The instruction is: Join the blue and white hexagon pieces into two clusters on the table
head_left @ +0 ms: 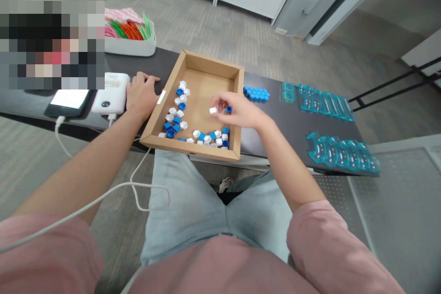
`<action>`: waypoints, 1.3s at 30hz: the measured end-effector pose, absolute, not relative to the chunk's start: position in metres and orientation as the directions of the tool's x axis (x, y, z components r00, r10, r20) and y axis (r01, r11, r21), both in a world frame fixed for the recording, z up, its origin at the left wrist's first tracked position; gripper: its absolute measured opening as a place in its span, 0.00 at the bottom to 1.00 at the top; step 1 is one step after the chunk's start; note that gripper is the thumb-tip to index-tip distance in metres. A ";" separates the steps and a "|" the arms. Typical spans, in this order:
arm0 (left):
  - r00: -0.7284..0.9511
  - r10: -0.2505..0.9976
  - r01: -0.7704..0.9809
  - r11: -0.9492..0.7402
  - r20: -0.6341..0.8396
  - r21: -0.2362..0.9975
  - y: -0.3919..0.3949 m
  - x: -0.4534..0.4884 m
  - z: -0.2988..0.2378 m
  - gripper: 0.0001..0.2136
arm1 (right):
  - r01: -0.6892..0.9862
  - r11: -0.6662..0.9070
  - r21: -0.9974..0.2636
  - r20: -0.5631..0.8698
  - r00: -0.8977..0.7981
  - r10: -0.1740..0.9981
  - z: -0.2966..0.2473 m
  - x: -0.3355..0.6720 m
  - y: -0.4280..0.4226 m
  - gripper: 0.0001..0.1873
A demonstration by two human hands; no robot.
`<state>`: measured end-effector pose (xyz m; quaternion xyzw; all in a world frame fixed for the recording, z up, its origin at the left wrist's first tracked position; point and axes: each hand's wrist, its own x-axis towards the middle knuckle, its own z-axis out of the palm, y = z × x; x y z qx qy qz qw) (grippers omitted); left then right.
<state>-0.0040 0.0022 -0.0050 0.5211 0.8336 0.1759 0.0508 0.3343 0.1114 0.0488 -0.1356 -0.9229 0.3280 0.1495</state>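
Note:
A shallow cardboard box [238, 82] lies on the dark table, with several small white and blue hexagonal pieces along its left and near sides. Over the box's right half, my right hand [234, 109] pinches a white hexagonal piece [213, 110] between thumb and fingertips. A blue hexagonal piece [228, 109] shows by the same hand's palm; whether the hand holds it I cannot tell. My left hand [143, 94] rests flat beside the box's left wall, fingers stretched toward the far side, holding nothing.
Right of the box stands a cluster of blue hexagonal pieces [257, 93]. Farther right lie clear teal plastic parts [325, 101] in rows. On the left are a white power bank [112, 94], a phone [70, 101] and a white bin [138, 47]. A white cable [103, 193] crosses my left arm.

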 end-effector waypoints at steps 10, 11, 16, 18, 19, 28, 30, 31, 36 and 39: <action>-0.461 0.883 0.856 0.417 0.086 0.305 0.006 -0.011 -0.008 0.33 | 0.407 0.474 -0.781 0.372 -0.307 0.876 -0.016 0.513 0.177 0.29; -0.463 0.883 0.856 0.423 0.079 0.299 0.006 -0.011 -0.008 0.33 | 0.411 0.446 -0.795 0.345 -0.300 0.890 -0.025 0.518 0.176 0.29; -0.473 0.879 0.857 0.442 0.065 0.265 0.007 -0.012 -0.006 0.36 | 0.420 0.398 -0.815 0.242 -0.378 0.894 -0.044 0.518 0.161 0.27; -0.481 0.874 0.855 0.450 0.068 0.259 0.007 -0.013 -0.006 0.35 | 0.427 0.432 -0.795 0.249 -0.420 0.873 -0.042 0.517 0.157 0.24; -0.487 0.871 0.853 0.457 0.069 0.254 0.007 -0.014 -0.007 0.35 | 0.429 0.451 -0.782 0.256 -0.438 0.861 -0.041 0.516 0.156 0.22; -0.508 0.860 0.848 0.490 0.044 0.203 0.008 -0.019 -0.007 0.37 | 0.400 0.516 -0.757 0.287 -0.506 0.813 -0.039 0.517 0.156 0.11; -0.514 0.856 0.845 0.496 0.047 0.201 0.009 -0.019 -0.007 0.38 | 0.407 0.502 -0.763 0.272 -0.502 0.821 -0.039 0.517 0.155 0.12; -0.515 0.856 0.844 0.496 0.047 0.201 0.009 -0.019 -0.007 0.38 | 0.414 0.495 -0.764 0.265 -0.499 0.825 -0.039 0.517 0.156 0.12; -0.511 0.859 0.843 0.494 0.032 0.211 0.009 -0.019 -0.004 0.40 | 0.414 0.485 -0.771 0.253 -0.500 0.829 -0.041 0.516 0.157 0.16; -0.513 0.857 0.843 0.496 0.035 0.210 0.009 -0.019 -0.004 0.38 | 0.387 0.494 -0.778 0.269 -0.505 0.820 -0.042 0.517 0.157 0.17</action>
